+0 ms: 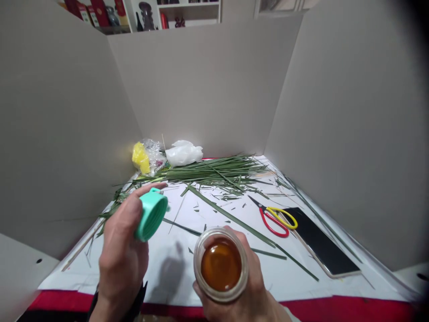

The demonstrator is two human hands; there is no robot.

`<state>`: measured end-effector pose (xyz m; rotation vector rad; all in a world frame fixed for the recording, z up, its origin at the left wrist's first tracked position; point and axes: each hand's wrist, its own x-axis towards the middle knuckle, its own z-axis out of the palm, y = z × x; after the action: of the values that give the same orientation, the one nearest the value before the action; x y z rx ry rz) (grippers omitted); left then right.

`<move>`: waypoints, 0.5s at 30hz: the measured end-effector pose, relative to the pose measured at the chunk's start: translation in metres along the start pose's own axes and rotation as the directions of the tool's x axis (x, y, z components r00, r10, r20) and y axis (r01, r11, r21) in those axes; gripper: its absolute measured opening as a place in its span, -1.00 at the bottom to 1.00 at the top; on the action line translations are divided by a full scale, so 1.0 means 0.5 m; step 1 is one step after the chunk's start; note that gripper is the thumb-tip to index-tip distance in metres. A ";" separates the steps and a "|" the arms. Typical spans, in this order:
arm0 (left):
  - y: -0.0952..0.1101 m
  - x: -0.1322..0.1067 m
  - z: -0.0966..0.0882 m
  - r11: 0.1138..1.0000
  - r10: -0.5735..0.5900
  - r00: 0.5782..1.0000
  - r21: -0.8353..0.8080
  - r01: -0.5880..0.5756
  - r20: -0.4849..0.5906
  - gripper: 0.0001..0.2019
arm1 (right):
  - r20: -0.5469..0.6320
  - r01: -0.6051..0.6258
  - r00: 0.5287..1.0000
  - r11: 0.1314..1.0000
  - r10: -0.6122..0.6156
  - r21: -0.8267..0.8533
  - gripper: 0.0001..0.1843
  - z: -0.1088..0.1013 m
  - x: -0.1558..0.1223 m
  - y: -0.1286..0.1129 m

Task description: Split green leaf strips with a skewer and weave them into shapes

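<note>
In our left hand [120, 250] we held a green lid [152, 217], gripped at its outer side, with a finger reaching past it at the back; we could not tell where the thumb sat. Our right hand [251, 273] was closed around a glass jar [244, 270], its fingers wrapped about the far side and its lower part out of our sight.

What mattered most was how these two lay: apart, the lid to the left of the jar and a little farther from us, its hollow, ridged side turned right, roughly toward the jar. The lid's axis ran sideways, while the jar's long axis pointed up toward us, so we looked straight into its open mouth. The left hand was the nearer to the lid, the right to the jar.

Inside the jar we saw amber liquid [221, 264] with a bright glint on it. A clear bag [156, 154] sat at the far left beside or around something yellow [140, 157], and we could not tell which; next to it lay a white bag [184, 153], its contents hidden.

Beyond our hands, a long leaf strip [231, 218] crossed the white sheet [295, 281], scissors [264, 209] overlapped a phone [321, 243], and a leaf pile [214, 170] lay behind.
</note>
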<state>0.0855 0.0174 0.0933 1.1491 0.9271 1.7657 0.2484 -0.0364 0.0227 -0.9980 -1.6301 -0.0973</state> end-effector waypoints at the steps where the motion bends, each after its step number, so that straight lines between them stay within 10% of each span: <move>1: -0.014 0.002 -0.005 0.998 -0.051 0.998 -0.039 0.050 -0.022 -0.69 | -0.018 0.050 0.999 0.999 -0.050 -0.020 -0.64 0.000 0.004 0.003; 8: -0.113 -0.019 -0.054 0.843 -0.518 0.851 -0.218 0.492 -0.082 -0.57 | -0.154 0.203 0.974 0.947 -0.169 0.249 -0.85 -0.015 0.068 0.016; 15: -0.149 -0.055 -0.070 0.713 -0.672 0.738 -0.323 0.623 -0.060 -0.67 | -0.021 0.277 0.957 0.894 -0.288 0.352 -0.77 -0.069 0.091 0.019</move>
<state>0.0772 0.0170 0.0072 0.3894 0.9859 1.3473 0.2823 -0.0245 0.0683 -0.4865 -1.7381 0.0157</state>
